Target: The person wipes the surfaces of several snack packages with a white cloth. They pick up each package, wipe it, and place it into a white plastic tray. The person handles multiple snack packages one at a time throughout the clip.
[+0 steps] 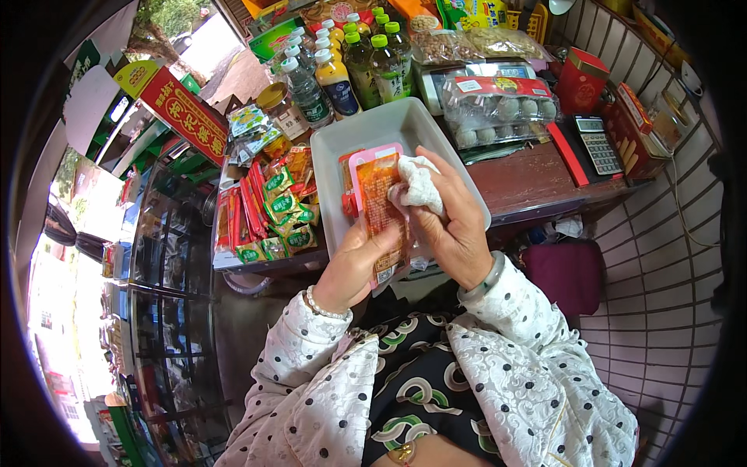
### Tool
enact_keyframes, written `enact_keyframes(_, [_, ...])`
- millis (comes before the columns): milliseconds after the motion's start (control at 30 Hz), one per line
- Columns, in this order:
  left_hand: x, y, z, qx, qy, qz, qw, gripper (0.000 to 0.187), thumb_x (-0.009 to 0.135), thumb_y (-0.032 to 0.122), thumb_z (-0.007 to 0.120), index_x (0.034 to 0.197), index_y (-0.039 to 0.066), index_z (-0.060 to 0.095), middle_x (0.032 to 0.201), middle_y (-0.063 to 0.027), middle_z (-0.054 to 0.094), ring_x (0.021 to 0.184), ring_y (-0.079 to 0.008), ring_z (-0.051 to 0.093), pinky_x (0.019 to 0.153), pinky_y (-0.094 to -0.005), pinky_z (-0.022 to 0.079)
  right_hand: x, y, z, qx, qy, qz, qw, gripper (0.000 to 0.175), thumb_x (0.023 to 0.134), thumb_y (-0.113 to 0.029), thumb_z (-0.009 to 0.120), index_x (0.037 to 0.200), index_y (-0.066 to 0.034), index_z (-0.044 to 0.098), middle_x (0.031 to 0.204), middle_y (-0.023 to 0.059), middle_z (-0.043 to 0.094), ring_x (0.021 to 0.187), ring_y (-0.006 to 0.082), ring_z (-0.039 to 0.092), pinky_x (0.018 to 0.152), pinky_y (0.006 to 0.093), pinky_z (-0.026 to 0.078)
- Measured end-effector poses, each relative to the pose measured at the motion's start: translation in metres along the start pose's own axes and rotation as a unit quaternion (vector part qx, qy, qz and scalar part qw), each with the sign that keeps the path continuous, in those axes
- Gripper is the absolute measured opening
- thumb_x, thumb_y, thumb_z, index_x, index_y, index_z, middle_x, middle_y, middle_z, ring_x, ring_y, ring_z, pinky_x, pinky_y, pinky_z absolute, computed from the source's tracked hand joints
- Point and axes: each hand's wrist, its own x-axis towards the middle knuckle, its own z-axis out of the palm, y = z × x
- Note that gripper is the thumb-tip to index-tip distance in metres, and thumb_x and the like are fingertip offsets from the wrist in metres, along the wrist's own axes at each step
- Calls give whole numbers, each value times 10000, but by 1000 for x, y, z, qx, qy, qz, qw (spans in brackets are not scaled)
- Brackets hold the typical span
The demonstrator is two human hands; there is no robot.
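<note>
My left hand [356,257] grips a pink-edged, orange-brown food packet [379,204] by its lower part, its printed side up. My right hand [458,225] pinches a crumpled white cloth [421,182] against the packet's upper right edge. Both hands are over the near side of a translucent plastic bin [402,117]. Inside the bin, left of the held packet, a red packet [348,201] shows in part. Other contents behind the hands are hidden.
Small red and green packets [280,204] lie left of the bin. Behind stand drink bottles [379,64] and a honey-coloured jar [283,111]. To the right are egg cartons [496,111], a calculator [598,146] and a red box [582,79] on the wooden table [508,181].
</note>
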Motion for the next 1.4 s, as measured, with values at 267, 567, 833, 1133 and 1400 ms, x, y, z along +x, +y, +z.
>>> enact_keyframes(267, [8,11,10,1,71,111,991,550,1094,419,339,1493,44,386,1450,-104,509,1353,-224,479,1129,-402,389,-18,-6,17,-51,-57,16,997,642,794,79,674,1402,-45,507,1490,235,435,1328,430,468,1098,425,387])
enact_keyframes(567, [20,18,-9,-31,201,131,970,546,1078,476,352,1184,6,608,1095,-121,686,1007,-236,672,915,-394,543,-15,-20,17,-17,-58,33,998,458,867,42,674,1314,2,585,1425,238,512,1307,347,538,1059,373,422])
enact_keyframes(833, [27,11,22,-109,195,144,964,562,1062,523,385,1342,53,514,1288,-94,583,1137,-166,567,998,-353,468,-18,-20,28,18,-80,18,996,565,860,-31,693,1393,-5,506,1496,236,431,1339,388,485,1091,409,393])
enact_keyframes(1133, [29,7,18,-182,184,150,954,499,1050,336,405,1448,38,457,1352,-139,569,1281,-244,521,1108,-409,406,-16,-14,25,4,-35,-5,999,574,757,34,655,1322,10,558,1348,237,561,1213,360,598,1009,385,475])
enact_keyframes(1400, [19,7,0,-132,98,103,981,339,952,77,639,1276,22,554,1238,-102,646,1140,-225,626,1017,-381,485,-21,-3,13,165,60,201,964,491,735,97,648,1221,28,628,1092,144,694,995,217,686,863,325,539])
